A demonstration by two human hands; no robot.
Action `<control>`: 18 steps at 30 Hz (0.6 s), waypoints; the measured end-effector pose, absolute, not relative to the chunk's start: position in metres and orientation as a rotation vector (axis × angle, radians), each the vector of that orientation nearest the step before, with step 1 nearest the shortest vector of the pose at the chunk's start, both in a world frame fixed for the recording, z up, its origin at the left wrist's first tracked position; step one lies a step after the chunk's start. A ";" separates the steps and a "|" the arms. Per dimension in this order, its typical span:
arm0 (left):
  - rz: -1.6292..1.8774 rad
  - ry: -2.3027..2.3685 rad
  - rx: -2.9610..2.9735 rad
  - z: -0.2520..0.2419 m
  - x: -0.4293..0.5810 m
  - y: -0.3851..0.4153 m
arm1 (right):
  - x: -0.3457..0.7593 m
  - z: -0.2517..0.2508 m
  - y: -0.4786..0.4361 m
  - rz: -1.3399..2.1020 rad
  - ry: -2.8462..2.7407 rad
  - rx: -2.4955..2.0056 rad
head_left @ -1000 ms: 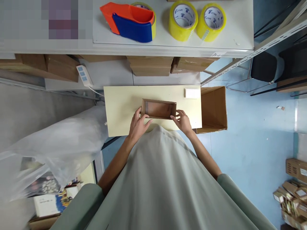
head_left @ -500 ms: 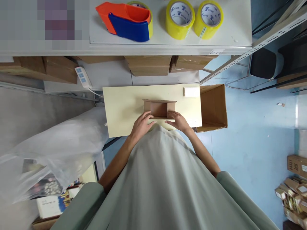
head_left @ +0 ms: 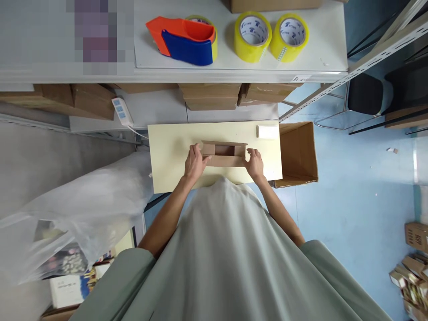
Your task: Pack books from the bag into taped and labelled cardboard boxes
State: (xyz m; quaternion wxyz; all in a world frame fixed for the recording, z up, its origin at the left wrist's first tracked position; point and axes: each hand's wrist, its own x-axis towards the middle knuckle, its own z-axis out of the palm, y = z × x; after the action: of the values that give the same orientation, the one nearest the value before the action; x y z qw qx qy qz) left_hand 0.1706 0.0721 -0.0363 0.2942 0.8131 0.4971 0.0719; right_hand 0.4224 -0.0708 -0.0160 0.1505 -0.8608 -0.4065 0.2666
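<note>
A small brown cardboard box [head_left: 224, 161] sits on a cream-coloured table, its top partly open. Its end flaps are turned inward, and the near long flap slopes over part of the opening. At the box's left end is my left hand [head_left: 194, 164], fingers bent along the side and thumb against the near flap. My right hand [head_left: 254, 165] grips the opposite end, with curled fingers at the corner and the thumb by the near flap. The inside of the box looks dark, and I cannot make out any contents.
Beside the cream tabletop [head_left: 167, 156] stands a large open carton [head_left: 297, 154] on the right. A white block [head_left: 267, 132] lies at the table's back right. The shelf above bears an orange-and-blue tape dispenser [head_left: 187, 42] and yellow tape rolls [head_left: 253, 38]. Plastic sheeting [head_left: 83, 200] bulges at left.
Both hands have moved outward to the ends of the box. The near long flap has come up and inward, narrowing the opening. The view has shifted slightly.
</note>
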 end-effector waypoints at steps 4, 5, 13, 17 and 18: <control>0.287 1.225 2.215 -0.037 0.171 0.072 | 0.427 -0.022 -0.076 0.736 -1.141 -2.458; 0.293 1.185 2.234 -0.036 0.171 0.073 | 0.427 -0.022 -0.077 0.733 -1.176 -2.436; 0.257 1.170 2.208 -0.039 0.160 0.073 | 0.427 -0.021 -0.085 0.760 -1.324 -2.390; 0.276 1.171 2.121 -0.042 0.156 0.069 | 0.427 -0.022 -0.086 0.792 -1.348 -2.361; 0.291 1.180 2.100 -0.042 0.157 0.069 | 0.427 -0.022 -0.086 0.799 -1.343 -2.359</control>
State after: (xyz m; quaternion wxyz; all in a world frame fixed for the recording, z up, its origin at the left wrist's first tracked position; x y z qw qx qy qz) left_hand 0.1565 0.0693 -0.0419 0.3500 0.8107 0.4557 0.1122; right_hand 0.4268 -0.0862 -0.0218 0.1551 -0.8235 -0.4689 0.2789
